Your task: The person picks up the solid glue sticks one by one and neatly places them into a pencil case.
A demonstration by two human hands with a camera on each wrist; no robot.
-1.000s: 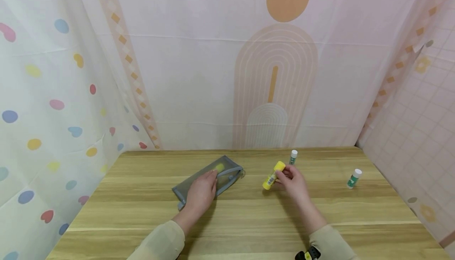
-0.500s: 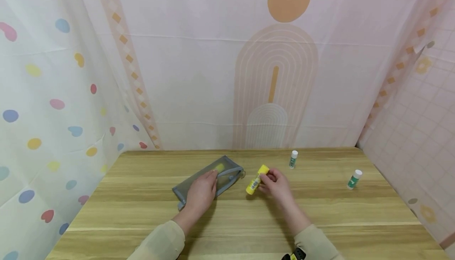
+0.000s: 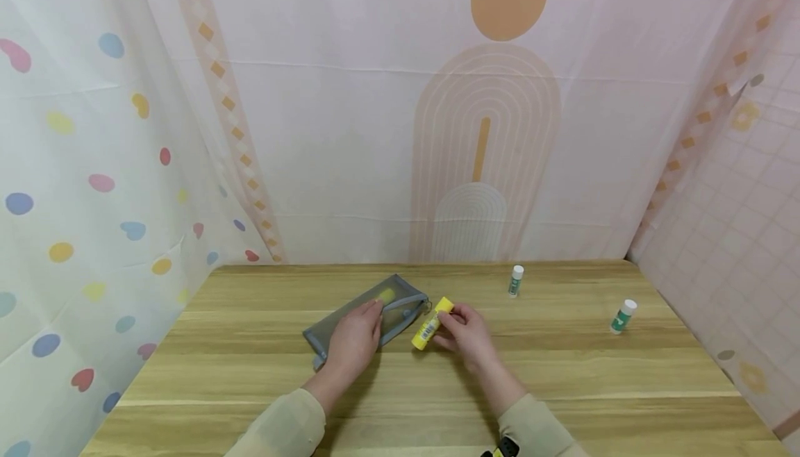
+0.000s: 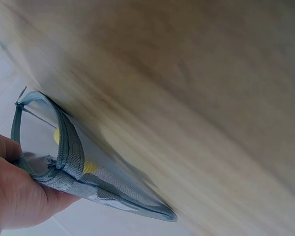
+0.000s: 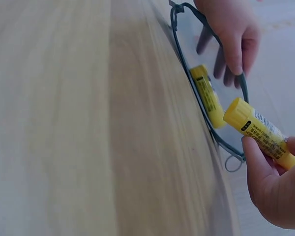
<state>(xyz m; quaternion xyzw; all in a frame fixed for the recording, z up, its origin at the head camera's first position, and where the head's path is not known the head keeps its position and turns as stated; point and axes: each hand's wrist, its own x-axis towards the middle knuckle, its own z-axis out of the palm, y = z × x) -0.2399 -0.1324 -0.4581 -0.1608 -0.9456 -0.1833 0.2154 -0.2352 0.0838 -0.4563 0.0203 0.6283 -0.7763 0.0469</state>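
A grey mesh zip pouch [image 3: 369,296] lies slanted on the table, left of centre, its mouth spread apart. My left hand [image 3: 355,337] grips the pouch's upper edge, thumb on one side of it and fingers on the other. Inside the pouch rests a yellow glue stick [image 5: 208,96], seen through the opening in the right wrist view. Another yellow glue stick [image 3: 431,325] is pinched between the thumb and fingers of my right hand [image 3: 470,337]. It is held tilted, just right of the pouch's mouth near the zip ring [image 5: 233,163].
A small white glue stick with a green label [image 3: 515,282] stands near the back edge of the wooden table [image 3: 562,374]. A larger white and green glue stick [image 3: 623,317] stands farther right. Patterned curtains [image 3: 337,130] hang behind and at both sides.
My right hand has moved left with the yellow glue stick, from near the small white glue stick to beside the pouch's mouth. The left hand and pouch stay in place.
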